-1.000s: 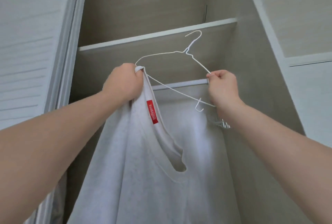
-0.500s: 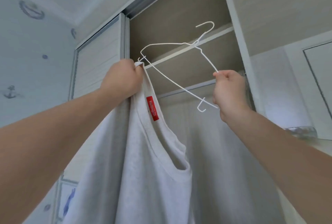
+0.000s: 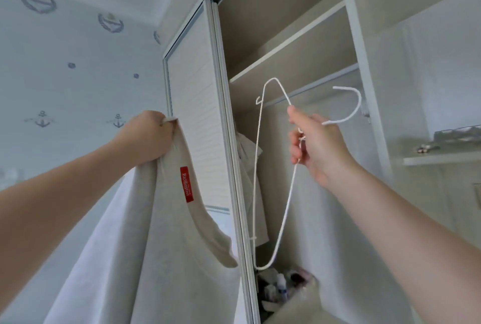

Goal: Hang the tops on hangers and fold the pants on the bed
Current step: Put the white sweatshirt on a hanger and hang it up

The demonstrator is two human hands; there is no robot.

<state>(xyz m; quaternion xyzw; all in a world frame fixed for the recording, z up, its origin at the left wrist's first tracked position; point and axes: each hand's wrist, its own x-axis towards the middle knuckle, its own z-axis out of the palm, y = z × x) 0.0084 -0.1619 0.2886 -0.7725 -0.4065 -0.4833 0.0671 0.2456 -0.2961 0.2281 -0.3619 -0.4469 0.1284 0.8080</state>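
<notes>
– While your left hand stays out of the wardrobe, in front of its door, it is clenched round one strap of the top. The rest of the cloth hangs free below your fist, with the label facing you.

– Your right hand grips the hanger at its neck, thumb and fingers curled on the wire. The hanger is turned on end: the hook points right, one shoulder is up near the rail, and the other hangs low inside the open wardrobe.

– So you are in the hanging half of the job, I'd say. The top is in the air and not yet on the wire. Hanger and top are near each other, and as far as I can see they do not touch. No pants and no bed are in view.

– For the next move, as I judge it, swing the low shoulder of the hanger left and feed it up through the neck opening that sags under the label. Keep the strap taut with your left hand so the opening stays wide.

– Once one shoulder is seated, you will likely have to let go of the strap and draw the other side over the second shoulder. Mind the small notch hook at the tip, which could snag the knit
</notes>
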